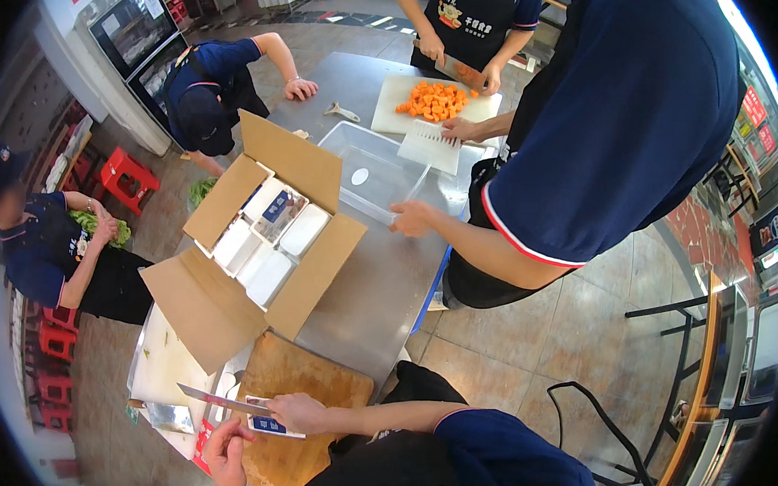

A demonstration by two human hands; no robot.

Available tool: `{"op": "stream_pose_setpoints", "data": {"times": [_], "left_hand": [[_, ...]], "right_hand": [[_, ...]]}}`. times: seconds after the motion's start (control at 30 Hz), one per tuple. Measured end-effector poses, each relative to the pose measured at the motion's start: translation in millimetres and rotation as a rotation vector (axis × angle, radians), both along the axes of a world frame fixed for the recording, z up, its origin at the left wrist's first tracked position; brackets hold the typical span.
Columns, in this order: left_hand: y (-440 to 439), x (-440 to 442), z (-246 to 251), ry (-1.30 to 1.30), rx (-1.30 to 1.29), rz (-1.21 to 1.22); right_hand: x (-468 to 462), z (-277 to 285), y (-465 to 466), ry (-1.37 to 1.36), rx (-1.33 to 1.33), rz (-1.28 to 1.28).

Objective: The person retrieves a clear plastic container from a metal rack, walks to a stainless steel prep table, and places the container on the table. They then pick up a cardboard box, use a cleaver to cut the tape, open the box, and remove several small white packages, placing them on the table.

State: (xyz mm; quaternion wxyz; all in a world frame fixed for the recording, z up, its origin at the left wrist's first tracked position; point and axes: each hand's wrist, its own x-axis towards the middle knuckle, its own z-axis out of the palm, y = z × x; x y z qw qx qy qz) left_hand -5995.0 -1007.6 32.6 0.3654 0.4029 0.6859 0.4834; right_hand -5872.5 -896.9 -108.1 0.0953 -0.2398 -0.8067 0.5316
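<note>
My right hand [298, 412] grips a knife [222, 402], its blade pointing left above the edge of a wooden cutting board [314, 379]. Under the knife and hand lies a white package with a blue printed label [269, 425], partly covered. My left hand [227, 457] is raised just below the blade, fingers loosely bent, with nothing seen in it. Beyond the board stands an open cardboard box [317, 272] holding several white lidded packs [304, 230]. Left of the board are a white cutting board [169, 363] and a silvery packet [172, 418].
Across the metal table [351, 314], a co-worker holds a white slotted tool [429, 146] beside a clear plastic tub [367, 168]. Another holds a cleaver [463, 72] over diced carrots [434, 102]. Two more co-workers are at the left, one holding leafy greens [119, 233]. A peeler [342, 112] lies farther back.
</note>
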Motion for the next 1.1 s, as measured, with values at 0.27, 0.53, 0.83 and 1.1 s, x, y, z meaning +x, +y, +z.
{"op": "stream_pose_setpoints", "data": {"times": [0.27,0.53,0.83,1.1], "left_hand": [[-74.9,-73.9,-96.9,0.253,-0.394,0.073],[-87.1,-78.8,-180.3,0.543,-0.520,0.136],[-86.5,-69.9,-236.6,0.340,-0.382,0.189],[-90.6,-74.2,-258.5,0.128,-0.209,0.171]], "right_hand": [[-3.5,0.0,2.8,-0.065,-0.023,-0.036],[-1.2,-15.4,-0.8,-0.074,0.057,-0.084],[-8.3,-15.6,-0.1,-0.015,0.058,-0.129],[-12.2,-11.0,-0.5,-0.029,0.037,-0.114]]}}
